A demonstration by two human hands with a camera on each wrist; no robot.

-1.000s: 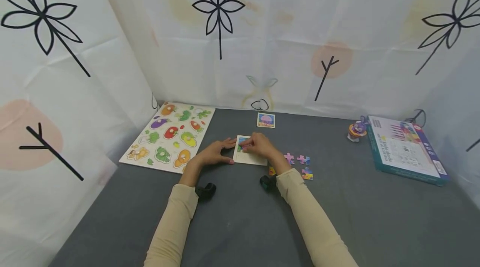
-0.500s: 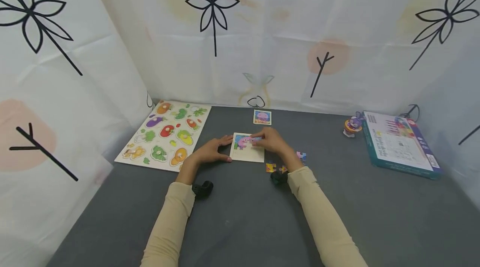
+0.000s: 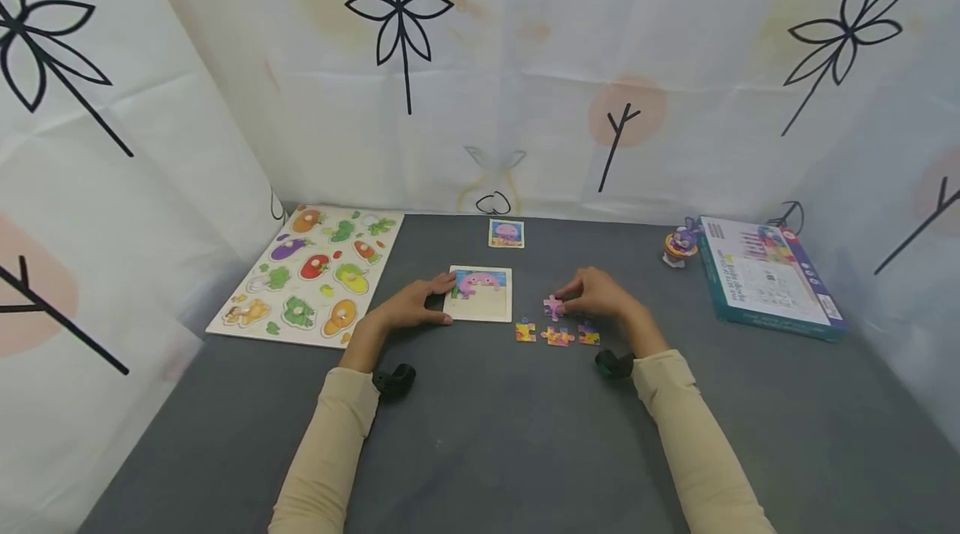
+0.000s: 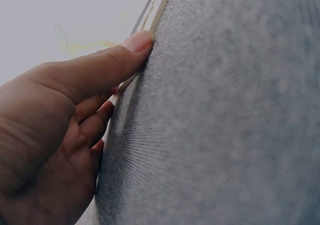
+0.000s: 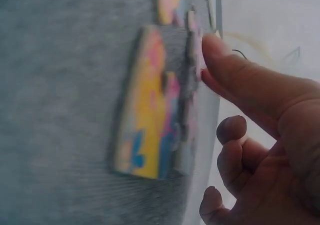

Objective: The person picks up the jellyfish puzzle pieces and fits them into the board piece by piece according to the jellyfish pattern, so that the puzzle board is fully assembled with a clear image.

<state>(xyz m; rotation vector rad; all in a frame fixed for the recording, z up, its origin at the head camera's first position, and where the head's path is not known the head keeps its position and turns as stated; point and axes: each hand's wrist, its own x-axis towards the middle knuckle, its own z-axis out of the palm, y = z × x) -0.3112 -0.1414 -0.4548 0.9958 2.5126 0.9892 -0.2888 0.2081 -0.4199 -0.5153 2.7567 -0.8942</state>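
A small square puzzle board (image 3: 480, 306) lies on the grey table, its upper part filled with a pink picture and its lower part bare cream. My left hand (image 3: 408, 305) rests at the board's left edge, thumb (image 4: 137, 42) and fingers spread along it, fairly straight. To the board's right, my right hand (image 3: 600, 298) pinches a pink puzzle piece (image 3: 552, 307) between thumb and forefinger, at table level. Several loose puzzle pieces (image 3: 558, 336) with yellow, pink and blue print lie just below that hand. The right palm hides whatever is beneath it.
A small picture card (image 3: 506, 234) lies behind the board. At the left is a large vegetable puzzle board (image 3: 315, 267). A purple figurine (image 3: 680, 244) and a flat teal-edged box (image 3: 772, 280) stand at the back right. White printed cloth (image 3: 525, 59) encloses the table.
My right hand has left the board and moved right to the loose pieces, where it pinches a pink one. The pink picture on the board is now uncovered. My left hand stays at the board's edge.
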